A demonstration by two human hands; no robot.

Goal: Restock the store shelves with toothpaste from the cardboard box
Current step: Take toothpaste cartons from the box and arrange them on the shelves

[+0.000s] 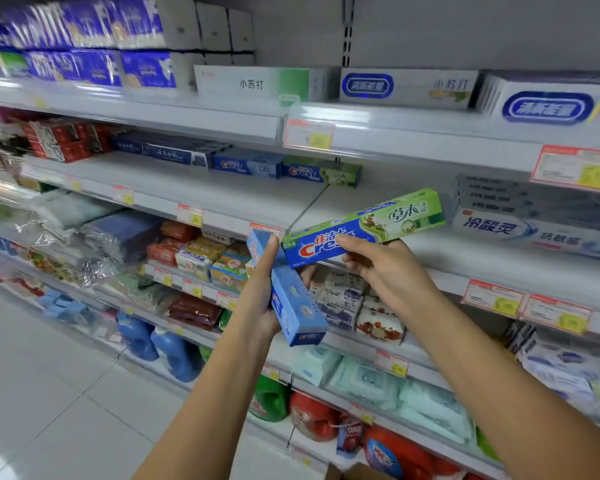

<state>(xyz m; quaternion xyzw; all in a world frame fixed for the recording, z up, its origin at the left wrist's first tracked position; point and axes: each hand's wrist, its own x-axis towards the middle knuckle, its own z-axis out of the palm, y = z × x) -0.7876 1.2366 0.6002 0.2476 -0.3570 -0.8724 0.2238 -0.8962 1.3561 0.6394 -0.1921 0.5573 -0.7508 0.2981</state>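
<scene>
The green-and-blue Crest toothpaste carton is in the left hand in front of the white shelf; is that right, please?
No: the head view shows the right hand holding the green-and-blue Crest toothpaste carton in front of the white shelf.

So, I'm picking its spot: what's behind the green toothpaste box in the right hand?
Bare white shelf shows around the green toothpaste box, with a matching box further back left. The strip directly behind it is covered.

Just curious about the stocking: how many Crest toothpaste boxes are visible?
4. The right hand holds a green-and-blue box, the left hand a light-blue box; a blue shelf box and a green shelf box lie side by side on the middle shelf. More may hide behind.
</scene>
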